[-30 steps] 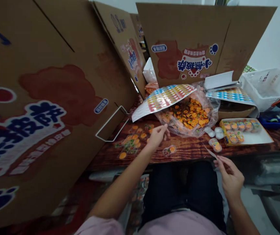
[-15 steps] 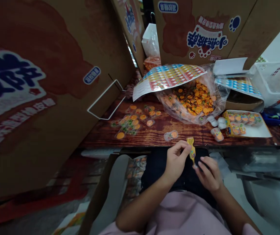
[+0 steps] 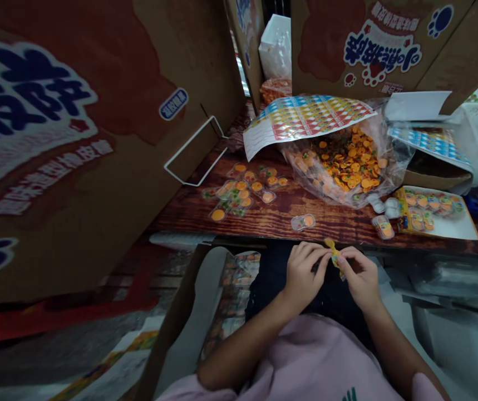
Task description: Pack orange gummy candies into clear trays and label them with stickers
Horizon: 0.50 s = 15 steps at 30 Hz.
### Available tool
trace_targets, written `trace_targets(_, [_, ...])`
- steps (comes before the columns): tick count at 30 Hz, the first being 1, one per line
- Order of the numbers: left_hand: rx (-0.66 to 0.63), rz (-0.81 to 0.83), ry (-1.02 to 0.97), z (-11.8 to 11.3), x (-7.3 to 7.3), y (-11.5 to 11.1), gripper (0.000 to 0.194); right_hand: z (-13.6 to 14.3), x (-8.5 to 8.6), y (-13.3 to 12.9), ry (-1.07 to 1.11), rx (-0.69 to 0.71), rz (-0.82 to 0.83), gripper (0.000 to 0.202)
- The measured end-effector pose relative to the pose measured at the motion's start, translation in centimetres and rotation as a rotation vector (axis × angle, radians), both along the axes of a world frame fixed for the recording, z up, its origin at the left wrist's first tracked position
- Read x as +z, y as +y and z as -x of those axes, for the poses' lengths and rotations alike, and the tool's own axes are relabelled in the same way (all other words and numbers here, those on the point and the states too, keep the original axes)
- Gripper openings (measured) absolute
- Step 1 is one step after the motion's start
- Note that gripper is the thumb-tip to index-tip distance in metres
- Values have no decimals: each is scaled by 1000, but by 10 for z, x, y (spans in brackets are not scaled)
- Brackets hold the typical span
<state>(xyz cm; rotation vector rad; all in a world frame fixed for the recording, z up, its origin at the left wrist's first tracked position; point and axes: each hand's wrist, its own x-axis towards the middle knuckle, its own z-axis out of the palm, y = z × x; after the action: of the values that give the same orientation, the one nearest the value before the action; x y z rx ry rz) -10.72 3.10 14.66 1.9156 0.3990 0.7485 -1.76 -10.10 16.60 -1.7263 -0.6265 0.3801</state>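
Head view, thin yellow strip [image 3: 334, 252] pinched, crinkled clear bag [image 3: 396, 146]

Narrow yellow strip [image 3: 334, 257], tilted, held above the lap [image 3: 334, 298]

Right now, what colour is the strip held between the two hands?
The strip is mostly yellow, as the head view shows.

The left box [image 3: 138, 184] reads 披萨 and 趣味造型橡皮糖, its blue label [image 3: 174, 104] 凝胶糖果; the back box [image 3: 322, 39] reads 小熊披萨 upside down.
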Motion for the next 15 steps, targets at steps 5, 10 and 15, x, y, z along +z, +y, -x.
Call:
trace_targets(5, [149,-264,255,-11,-36,47,27,-5,-22,5,119,-203,5,30])
trace_targets(10, [76,-394,482,-36,-63,93,47,-18,-47,16,264,-207,-49,36])
trace_targets(15, [6,-152,322,-44,-73,92,19,-25,-52,31,264,-233,-108,34])
